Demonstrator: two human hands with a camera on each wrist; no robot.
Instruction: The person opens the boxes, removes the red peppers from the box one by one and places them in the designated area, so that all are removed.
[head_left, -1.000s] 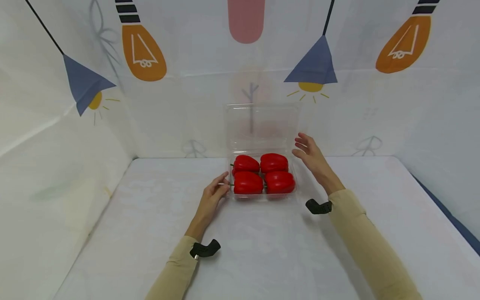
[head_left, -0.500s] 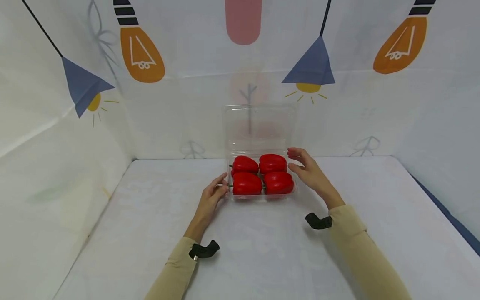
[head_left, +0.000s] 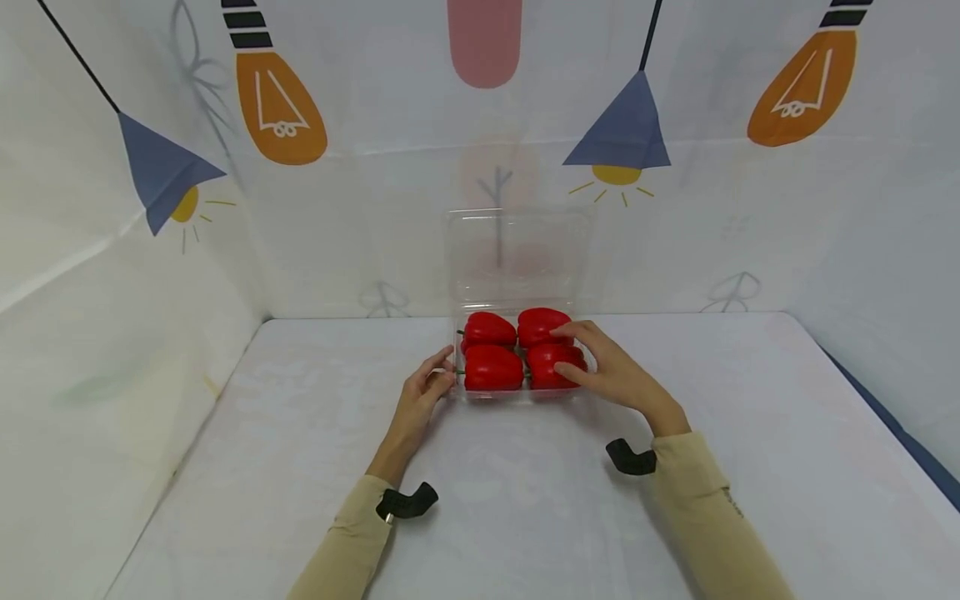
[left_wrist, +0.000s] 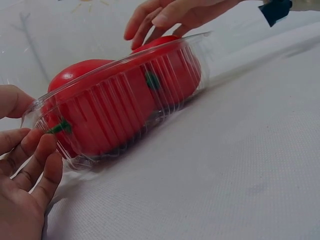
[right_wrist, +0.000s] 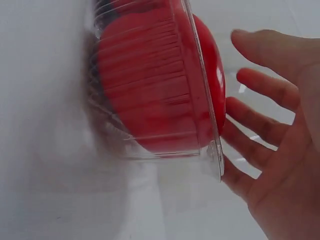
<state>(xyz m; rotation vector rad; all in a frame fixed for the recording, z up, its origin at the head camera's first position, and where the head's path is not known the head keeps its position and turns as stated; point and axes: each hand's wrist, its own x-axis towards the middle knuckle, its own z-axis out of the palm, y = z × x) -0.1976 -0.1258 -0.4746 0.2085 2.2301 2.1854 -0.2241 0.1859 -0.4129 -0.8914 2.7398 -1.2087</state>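
Several red bell peppers (head_left: 493, 367) with green stems lie in a clear plastic clamshell box (head_left: 517, 396), its lid (head_left: 521, 254) raised at the back. My left hand (head_left: 420, 400) is at the box's left end, fingertips right at the wall beside a pepper stem (left_wrist: 62, 127). Over the box's right end is my right hand (head_left: 618, 375), its fingers spread apart above the front right pepper (head_left: 547, 367) and reaching toward the back right pepper (head_left: 542, 323). In the right wrist view, the right fingers (right_wrist: 255, 120) are beside the pepper top and rim, holding nothing.
A white-covered table (head_left: 510, 500) carries the box near its back edge. Behind it hangs a pale cloth (head_left: 360, 225) printed with lamps and bulbs, and another cloth wall (head_left: 90, 375) stands at the left.
My right hand has come down and toward me, from beside the lid to over the right peppers. The left hand stays at the box's left end.
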